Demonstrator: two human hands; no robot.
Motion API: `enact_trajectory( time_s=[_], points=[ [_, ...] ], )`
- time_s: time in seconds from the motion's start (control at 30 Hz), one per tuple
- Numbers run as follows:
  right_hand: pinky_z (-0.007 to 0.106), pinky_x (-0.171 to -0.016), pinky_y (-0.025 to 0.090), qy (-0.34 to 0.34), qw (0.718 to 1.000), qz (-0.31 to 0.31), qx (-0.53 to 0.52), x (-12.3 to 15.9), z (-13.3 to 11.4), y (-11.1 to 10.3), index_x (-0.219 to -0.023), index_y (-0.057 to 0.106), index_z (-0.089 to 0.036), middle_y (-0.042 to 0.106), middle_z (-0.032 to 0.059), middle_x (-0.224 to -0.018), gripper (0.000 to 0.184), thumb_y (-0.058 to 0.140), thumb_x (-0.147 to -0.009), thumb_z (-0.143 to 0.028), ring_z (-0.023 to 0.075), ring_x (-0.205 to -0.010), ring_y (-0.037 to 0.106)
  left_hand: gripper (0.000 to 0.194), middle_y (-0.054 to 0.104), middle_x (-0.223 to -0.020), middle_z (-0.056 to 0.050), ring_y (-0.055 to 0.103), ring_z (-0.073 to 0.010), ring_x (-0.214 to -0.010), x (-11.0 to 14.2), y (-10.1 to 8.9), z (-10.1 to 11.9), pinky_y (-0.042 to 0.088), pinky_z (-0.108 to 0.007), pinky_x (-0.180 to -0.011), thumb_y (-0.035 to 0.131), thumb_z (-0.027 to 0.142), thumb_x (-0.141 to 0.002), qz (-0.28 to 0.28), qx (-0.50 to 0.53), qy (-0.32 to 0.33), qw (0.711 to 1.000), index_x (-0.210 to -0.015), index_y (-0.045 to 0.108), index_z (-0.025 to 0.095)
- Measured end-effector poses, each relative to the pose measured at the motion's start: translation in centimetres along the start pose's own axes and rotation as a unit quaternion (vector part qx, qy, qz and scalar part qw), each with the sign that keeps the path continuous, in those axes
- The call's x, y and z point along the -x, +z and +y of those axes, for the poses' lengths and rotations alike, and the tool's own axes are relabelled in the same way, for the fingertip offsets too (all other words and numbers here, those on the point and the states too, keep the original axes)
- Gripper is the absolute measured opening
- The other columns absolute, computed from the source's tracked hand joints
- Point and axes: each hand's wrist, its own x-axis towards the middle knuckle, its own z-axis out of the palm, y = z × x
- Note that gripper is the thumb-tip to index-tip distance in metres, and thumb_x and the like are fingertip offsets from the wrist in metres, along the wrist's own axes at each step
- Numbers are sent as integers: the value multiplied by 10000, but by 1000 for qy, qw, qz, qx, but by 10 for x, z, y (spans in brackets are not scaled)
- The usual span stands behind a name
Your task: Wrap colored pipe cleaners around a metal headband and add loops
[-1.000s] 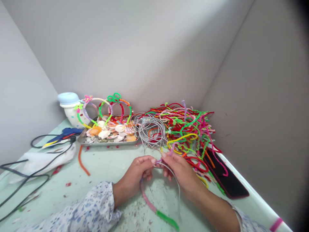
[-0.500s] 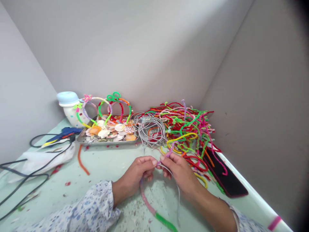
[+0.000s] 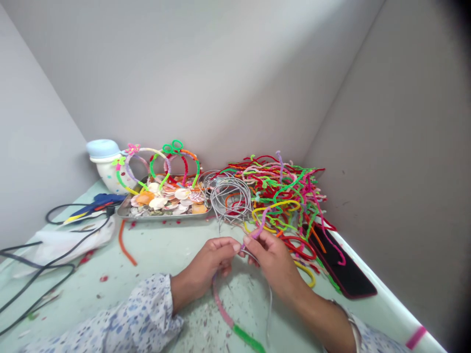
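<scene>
Thumb and fingers of my left hand (image 3: 213, 257) pinch a grey wire (image 3: 270, 314) partly wrapped in pipe cleaner. The wrapped length hangs below that hand, pink (image 3: 222, 309) and then green (image 3: 248, 338) toward the bottom. Close beside it, my right hand (image 3: 270, 252) is closed on a purple pipe cleaner (image 3: 262, 223) where it meets the wire. The purple end sticks up past the right fingers, and the bare wire trails down under that hand. My fingers partly hide the join.
A metal tray (image 3: 165, 219) of shells holds several wrapped hoops, beside a white bottle (image 3: 112, 171). Coiled wire (image 3: 231, 198) and piled pipe cleaners (image 3: 283, 184) lie behind my hands. A black phone (image 3: 349, 274) is right; blue-handled pliers (image 3: 97, 206) and a black cable (image 3: 69, 250) are left.
The purple end above my right hand now stands a little higher and curves to the right. Both hands stay nearly in place, and the hanging part has shifted slightly left.
</scene>
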Motion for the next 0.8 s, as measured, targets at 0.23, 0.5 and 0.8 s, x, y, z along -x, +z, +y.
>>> enact_trajectory(
  time_s=[0.23,0.5,0.8],
  points=[
    [246,-550,408,-39,998,7,49,0,0,-2,-751,524,-190,509,-32,-621,204,533,-844,-373,133,-579,496,205,285,-485,83,211,-62,-447,0,1,-1,245,-202,-432,623,339,-784,7,-9,1,1000,-729,608,142],
    [254,-582,399,-71,993,15,97,0,1,-4,-765,562,-182,558,-15,-643,210,521,-861,-364,147,-615,519,207,287,-492,82,211,-64,-449,0,2,-2,244,-203,-426,616,345,-795,22,-31,10,999,-737,591,149],
    [250,-579,382,-87,988,16,127,-1,2,-5,-744,584,-180,550,-16,-643,227,523,-868,-360,146,-623,511,209,288,-496,83,204,-63,-448,0,3,-2,242,-202,-423,624,361,-794,21,-18,8,1000,-746,578,163]
  ],
)
